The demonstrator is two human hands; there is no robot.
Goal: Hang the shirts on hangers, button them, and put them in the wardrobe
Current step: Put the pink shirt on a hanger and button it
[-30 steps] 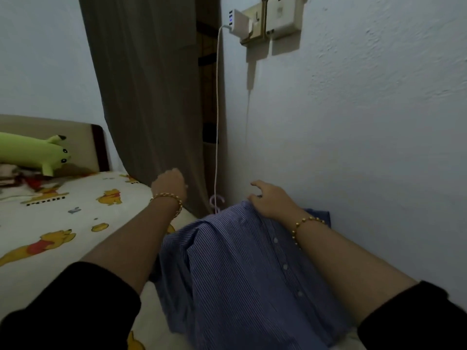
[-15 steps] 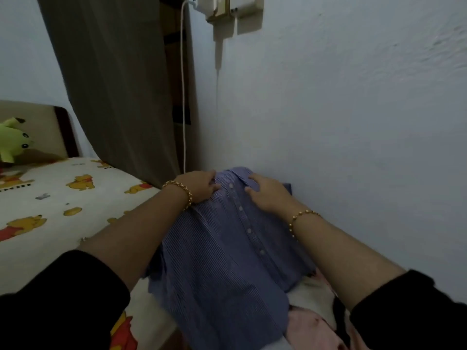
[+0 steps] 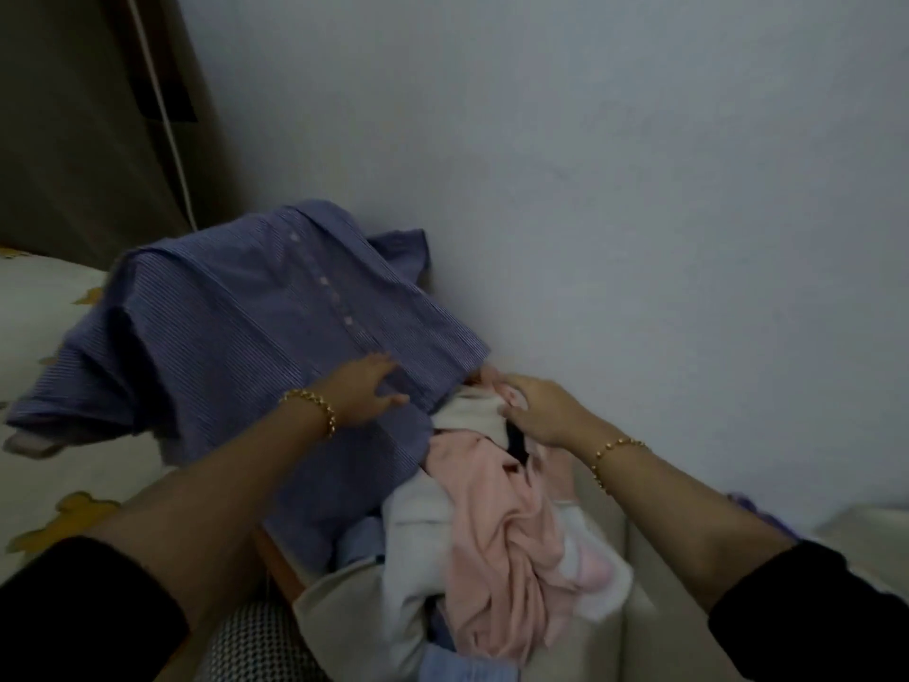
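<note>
Now the blue striped shirt (image 3: pixel 256 312) is lying spread over the edge of the bed (image 3: pixel 44 307), its collar end reaching toward the wall (image 3: pixel 639 189) and its row of buttons facing up. Half a second ago both hands were pressing near the collar. The left hand (image 3: pixel 366 391) is now resting down by the hem, fingers straight and spread, gripping nothing. The right hand (image 3: pixel 538 411) has left the shirt and is curling its fingers and thumb onto a cream garment (image 3: pixel 474 411) atop the clothes pile, just above a pink garment (image 3: pixel 497 509). The view is tilting lower, showing more of that pile.
</note>
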